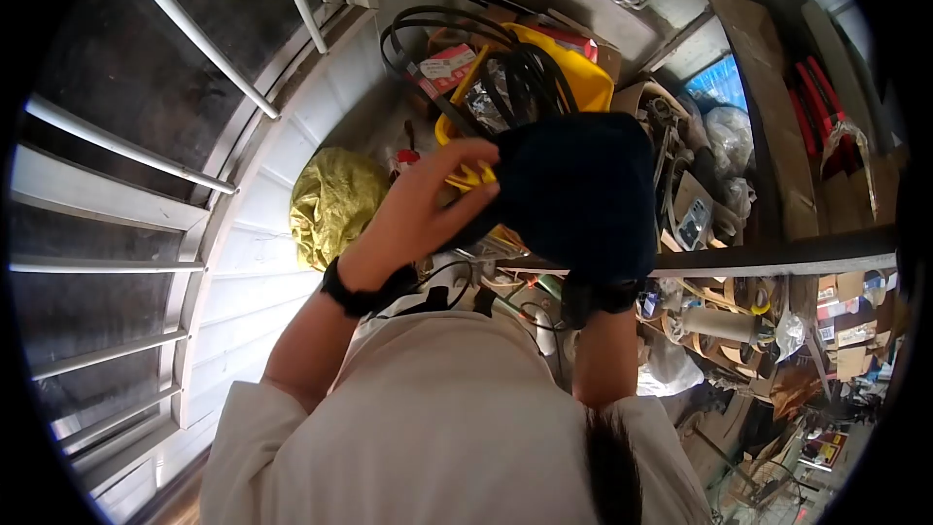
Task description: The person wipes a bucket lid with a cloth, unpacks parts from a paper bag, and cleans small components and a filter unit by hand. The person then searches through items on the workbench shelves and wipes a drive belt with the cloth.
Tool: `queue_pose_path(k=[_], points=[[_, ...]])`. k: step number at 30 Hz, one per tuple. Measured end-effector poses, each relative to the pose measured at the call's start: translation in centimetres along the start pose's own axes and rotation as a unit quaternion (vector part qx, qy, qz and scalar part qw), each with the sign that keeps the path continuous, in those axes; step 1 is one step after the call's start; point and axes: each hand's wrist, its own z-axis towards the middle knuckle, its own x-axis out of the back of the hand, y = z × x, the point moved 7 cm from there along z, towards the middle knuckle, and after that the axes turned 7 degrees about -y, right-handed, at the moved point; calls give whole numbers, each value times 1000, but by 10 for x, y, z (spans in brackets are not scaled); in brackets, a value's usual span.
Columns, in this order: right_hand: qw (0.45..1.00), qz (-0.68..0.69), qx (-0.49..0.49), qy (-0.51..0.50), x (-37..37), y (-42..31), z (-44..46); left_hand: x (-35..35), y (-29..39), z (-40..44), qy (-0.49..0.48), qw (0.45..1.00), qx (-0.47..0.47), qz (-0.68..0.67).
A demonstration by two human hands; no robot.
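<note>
A dark navy cloth item (583,190), maybe a cap or pouch, is held up in front of me; its exact kind does not show. My left hand (423,199), with a black band at the wrist, reaches its left edge. The thumb and forefinger meet the cloth there, with a gap between them further back. My right hand is covered by the cloth; only the forearm (604,355) and a dark wristband (604,297) show below it, so its fingers are hidden. Behind the cloth stands a yellow bin (583,73) with black cable (530,83) coiled in it.
A crumpled yellow-green sack (337,199) lies beside the white wall, near a barred window (117,224). Boxes with tools and plastic bags (729,141) crowd the right. A dark shelf edge (777,264) crosses there, above cluttered cardboard boxes. Red-handled cutters (816,102) stand at far right.
</note>
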Motion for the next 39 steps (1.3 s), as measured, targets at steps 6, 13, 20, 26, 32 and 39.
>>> queue_pose_path(k=[6, 13, 20, 26, 32, 39], points=[[995, -22, 66, 71, 33, -19, -32, -79, -67, 53, -79, 919, -170, 347], [990, -39, 52, 125, 58, -8, -68, -115, -93, 85, -201, 889, -169, 376], [985, -66, 57, 149, 68, -9, -81, -21, 4, 91, 70, 924, -215, 307], [955, -218, 130, 155, 58, -44, -67, 61, 25, 53, 236, 965, -93, -60], [787, -537, 290, -93, -89, -36, -48, -2, 51, 17, 109, 957, -178, 201], [649, -666, 295, -219, -145, -4, -12, 6, 58, 2, 82, 960, -146, 225]])
